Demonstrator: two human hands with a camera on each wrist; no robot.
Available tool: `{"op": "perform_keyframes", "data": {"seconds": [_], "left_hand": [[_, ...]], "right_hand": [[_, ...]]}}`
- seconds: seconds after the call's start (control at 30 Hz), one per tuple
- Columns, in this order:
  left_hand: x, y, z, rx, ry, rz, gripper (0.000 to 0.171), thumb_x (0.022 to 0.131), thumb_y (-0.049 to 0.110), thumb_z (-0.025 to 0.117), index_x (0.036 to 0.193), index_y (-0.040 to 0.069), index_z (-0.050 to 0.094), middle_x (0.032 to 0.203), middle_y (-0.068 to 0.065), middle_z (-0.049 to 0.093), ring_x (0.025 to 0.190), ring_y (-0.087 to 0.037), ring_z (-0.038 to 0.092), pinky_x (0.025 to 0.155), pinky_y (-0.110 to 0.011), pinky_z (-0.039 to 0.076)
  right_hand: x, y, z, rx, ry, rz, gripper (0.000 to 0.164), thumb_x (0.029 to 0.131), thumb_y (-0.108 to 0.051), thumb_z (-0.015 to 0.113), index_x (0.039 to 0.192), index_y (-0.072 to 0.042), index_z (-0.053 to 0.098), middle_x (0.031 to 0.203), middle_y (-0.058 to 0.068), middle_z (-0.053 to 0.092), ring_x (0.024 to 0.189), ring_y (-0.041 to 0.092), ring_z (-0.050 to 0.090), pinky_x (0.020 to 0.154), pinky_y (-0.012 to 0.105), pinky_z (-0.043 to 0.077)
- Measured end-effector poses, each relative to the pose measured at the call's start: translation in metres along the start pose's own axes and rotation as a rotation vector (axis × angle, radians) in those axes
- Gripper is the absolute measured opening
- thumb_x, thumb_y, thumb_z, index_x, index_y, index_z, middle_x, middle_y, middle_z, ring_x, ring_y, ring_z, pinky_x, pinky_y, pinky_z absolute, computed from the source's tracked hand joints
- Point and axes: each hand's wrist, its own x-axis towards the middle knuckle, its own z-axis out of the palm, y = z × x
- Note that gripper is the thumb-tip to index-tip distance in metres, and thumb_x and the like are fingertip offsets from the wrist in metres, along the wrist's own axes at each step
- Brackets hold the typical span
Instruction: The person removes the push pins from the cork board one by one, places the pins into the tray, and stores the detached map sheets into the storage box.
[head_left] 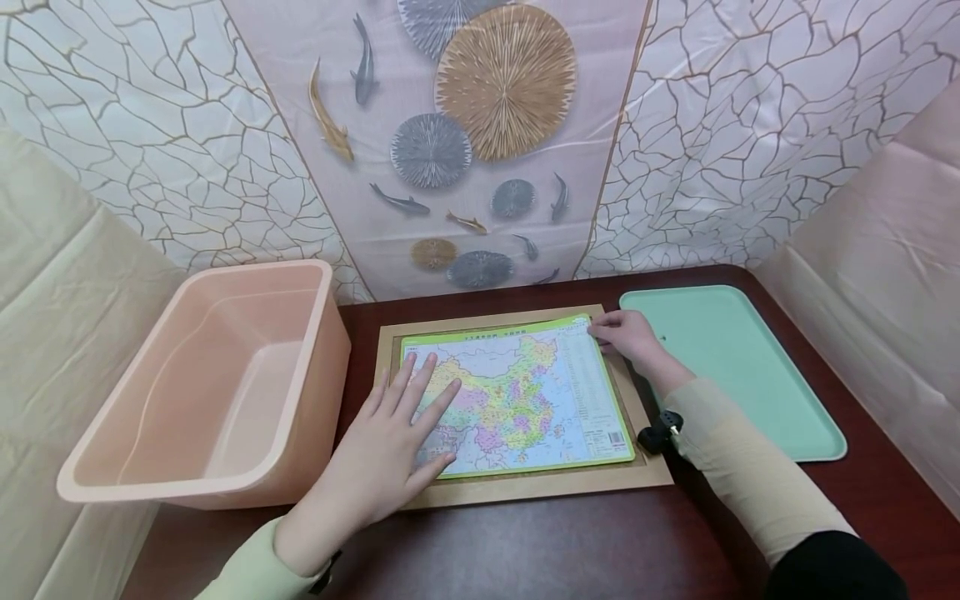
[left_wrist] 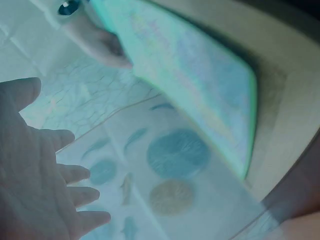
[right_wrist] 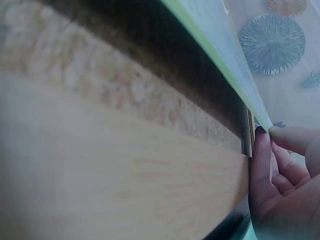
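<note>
The left hand (head_left: 386, 446) hangs over the left part of the map (head_left: 517, 392) with its fingers spread, apart from the sheet in the left wrist view. The right hand (head_left: 633, 340) pinches the map's upper right corner between thumb and fingers; in the right wrist view that edge stands raised off the board (head_left: 540, 489). Map and board lie at the centre of the head view, on the desk (head_left: 562, 542). A pink tub (head_left: 318, 392) fills the left of the frame, and a green tray (head_left: 738, 358) lies at the right.
</note>
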Motion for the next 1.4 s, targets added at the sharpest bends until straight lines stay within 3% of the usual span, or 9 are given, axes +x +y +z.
{"op": "perform_keyframes", "data": {"seconds": [0.27, 0.4, 0.5, 0.57, 0.67, 0.8, 0.97, 1.1, 1.4], "left_hand": [[-0.014, -0.005, -0.023, 0.006, 0.083, -0.043, 0.086, 0.097, 0.058, 0.067, 0.168, 0.022, 0.035, 0.178, -0.019, 0.016, 0.165, -0.044, 0.013, 0.130, -0.063, 0.021], [-0.021, -0.008, -0.029, 0.008, 0.134, -0.062, 0.076, 0.107, 0.067, 0.038, 0.167, 0.020, 0.036, 0.179, -0.018, 0.011, 0.165, -0.044, 0.014, 0.131, -0.061, 0.014], [-0.025, -0.010, -0.034, 0.005, 0.169, -0.080, 0.084, 0.107, 0.072, 0.011, 0.167, 0.019, 0.037, 0.179, -0.018, 0.012, 0.165, -0.043, 0.014, 0.135, -0.055, 0.004], [-0.028, -0.011, -0.037, -0.003, 0.178, -0.096, 0.086, 0.106, 0.073, 0.007, 0.167, 0.019, 0.036, 0.179, -0.017, 0.012, 0.165, -0.042, 0.012, 0.136, -0.053, 0.000], [-0.033, -0.014, -0.041, -0.009, 0.193, -0.113, 0.076, 0.108, 0.068, 0.031, 0.167, 0.019, 0.035, 0.179, -0.017, 0.011, 0.166, -0.041, 0.010, 0.134, -0.057, 0.006], [-0.038, -0.018, -0.045, -0.010, 0.218, -0.128, 0.080, 0.098, 0.052, 0.056, 0.167, 0.017, 0.034, 0.179, -0.019, 0.011, 0.167, -0.041, 0.008, 0.133, -0.060, 0.011], [-0.046, -0.022, -0.046, -0.027, 0.240, -0.160, 0.075, 0.109, 0.063, 0.033, 0.169, 0.018, 0.031, 0.179, -0.019, 0.012, 0.166, -0.043, 0.008, 0.136, -0.050, -0.003], [-0.053, -0.025, -0.046, -0.035, 0.253, -0.198, 0.081, 0.108, 0.070, 0.013, 0.169, 0.020, 0.030, 0.179, -0.020, 0.012, 0.165, -0.045, 0.011, 0.136, -0.048, -0.004], [-0.070, -0.035, -0.046, -0.029, 0.282, -0.270, 0.084, 0.107, 0.072, 0.016, 0.168, 0.017, 0.033, 0.177, -0.023, 0.017, 0.165, -0.047, 0.010, 0.136, -0.055, 0.003]], "right_hand": [[0.000, 0.000, 0.001, 0.001, 0.009, 0.004, 0.039, 0.110, -0.020, 0.058, 0.137, 0.008, 0.061, 0.138, 0.027, 0.061, 0.105, 0.017, 0.068, 0.077, 0.015, 0.058], [0.000, -0.001, 0.002, 0.003, 0.011, 0.013, 0.038, 0.109, -0.019, 0.058, 0.137, 0.007, 0.062, 0.138, 0.026, 0.061, 0.107, 0.018, 0.067, 0.077, 0.014, 0.058], [0.001, 0.000, 0.002, 0.006, 0.010, 0.015, 0.039, 0.109, -0.019, 0.059, 0.137, 0.007, 0.062, 0.138, 0.026, 0.061, 0.107, 0.018, 0.067, 0.077, 0.014, 0.058], [0.000, 0.000, 0.002, 0.006, 0.009, 0.015, 0.039, 0.109, -0.019, 0.059, 0.137, 0.007, 0.062, 0.138, 0.026, 0.062, 0.106, 0.018, 0.067, 0.077, 0.014, 0.058], [0.000, 0.000, 0.002, 0.006, 0.010, 0.013, 0.039, 0.109, -0.019, 0.058, 0.137, 0.007, 0.062, 0.139, 0.027, 0.062, 0.108, 0.019, 0.067, 0.077, 0.014, 0.058], [0.000, -0.001, 0.002, 0.003, 0.012, 0.013, 0.039, 0.109, -0.020, 0.058, 0.137, 0.007, 0.062, 0.139, 0.027, 0.062, 0.108, 0.019, 0.067, 0.077, 0.013, 0.057], [0.000, 0.000, 0.002, 0.010, 0.013, 0.009, 0.039, 0.109, -0.020, 0.059, 0.137, 0.007, 0.062, 0.138, 0.027, 0.062, 0.106, 0.018, 0.068, 0.077, 0.013, 0.057], [0.001, 0.001, 0.002, 0.010, 0.014, 0.010, 0.039, 0.109, -0.019, 0.059, 0.137, 0.007, 0.062, 0.139, 0.027, 0.062, 0.106, 0.017, 0.067, 0.077, 0.013, 0.057], [0.000, 0.001, 0.001, 0.012, 0.022, 0.008, 0.038, 0.109, -0.019, 0.059, 0.136, 0.007, 0.063, 0.138, 0.026, 0.062, 0.105, 0.016, 0.067, 0.077, 0.012, 0.057]]}}
